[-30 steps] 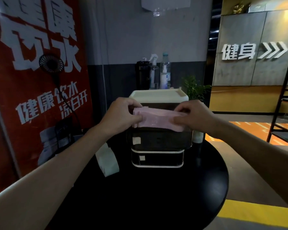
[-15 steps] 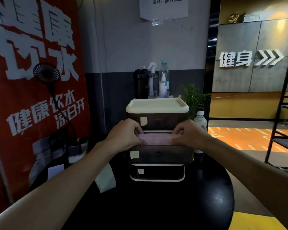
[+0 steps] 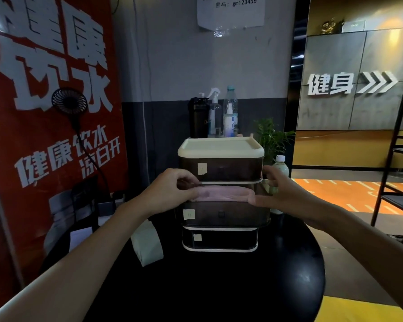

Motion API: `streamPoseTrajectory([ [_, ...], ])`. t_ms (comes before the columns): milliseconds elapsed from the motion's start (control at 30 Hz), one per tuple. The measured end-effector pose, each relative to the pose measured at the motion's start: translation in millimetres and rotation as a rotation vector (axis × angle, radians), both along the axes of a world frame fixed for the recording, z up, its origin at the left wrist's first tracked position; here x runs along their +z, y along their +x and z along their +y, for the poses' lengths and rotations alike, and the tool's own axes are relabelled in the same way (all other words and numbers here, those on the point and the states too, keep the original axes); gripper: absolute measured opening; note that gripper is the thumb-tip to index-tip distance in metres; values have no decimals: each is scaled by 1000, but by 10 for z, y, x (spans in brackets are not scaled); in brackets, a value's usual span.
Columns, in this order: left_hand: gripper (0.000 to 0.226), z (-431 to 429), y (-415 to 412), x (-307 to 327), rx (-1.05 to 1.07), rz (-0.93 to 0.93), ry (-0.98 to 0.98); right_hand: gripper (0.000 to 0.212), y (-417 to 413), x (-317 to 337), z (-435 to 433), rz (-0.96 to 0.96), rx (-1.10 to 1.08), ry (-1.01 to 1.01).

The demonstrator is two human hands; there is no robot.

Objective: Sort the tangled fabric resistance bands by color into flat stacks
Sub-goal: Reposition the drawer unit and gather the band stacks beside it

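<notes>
a pink band (image 3: 223, 194) lies flat in the pulled-out middle drawer (image 3: 226, 214) of a small three-drawer unit (image 3: 220, 148) with a cream lid, standing at the far side of a round black table (image 3: 219, 287). the left hand (image 3: 172, 191) is at the band's left end, fingers curled down and pinching the fabric against the thumb. the right hand (image 3: 282, 191) is at the band's right end with fingers loosely spread and holding nothing; its thumb reaches toward the band's edge, and whether it touches is hard to tell.

each drawer front has a small pale label (image 3: 202, 168), the writing too small to read. on the left stands a red banner (image 3: 44, 135) with white characters, the lower lines reading "健康饮水 凉白开". a small black fan (image 3: 69, 101) sits in front of it. a paper notice (image 3: 230, 10) on the far wall shows "gm123456". at far right a wall sign (image 3: 349, 83) reads "健身" followed by three arrows. bottles (image 3: 230, 112) stand behind the unit, their print unreadable. a pale folded cloth (image 3: 147, 247) lies on the table, left of the unit.
</notes>
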State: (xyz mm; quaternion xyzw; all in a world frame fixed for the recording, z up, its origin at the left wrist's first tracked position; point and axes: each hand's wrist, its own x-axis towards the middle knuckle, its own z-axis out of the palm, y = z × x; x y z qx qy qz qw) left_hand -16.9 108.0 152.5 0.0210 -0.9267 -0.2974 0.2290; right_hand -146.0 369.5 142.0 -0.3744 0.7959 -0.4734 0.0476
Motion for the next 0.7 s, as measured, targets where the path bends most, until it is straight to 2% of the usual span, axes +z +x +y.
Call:
streamPoseTrajectory([
  [133,95,-98,77,-105,22,-37,118,102,-31,-84,52,-89,147,-51],
  [200,114,-153,89,-149,-63,-83,180,100,-50,-97,31,-86,169,-65],
  [333,100,-176,46,-213,-185,-115,231,99,-97,-135,-12,-113,188,-95],
  [500,91,-236,-37,-271,-201,-94,267,89,-166,-193,-27,-124,170,-106],
  [600,92,-249,-80,-311,-192,-77,263,83,-188,-216,-43,-122,143,-102],
  [700,97,-279,-128,-331,-165,-65,285,90,-229,-243,-71,-86,91,-92],
])
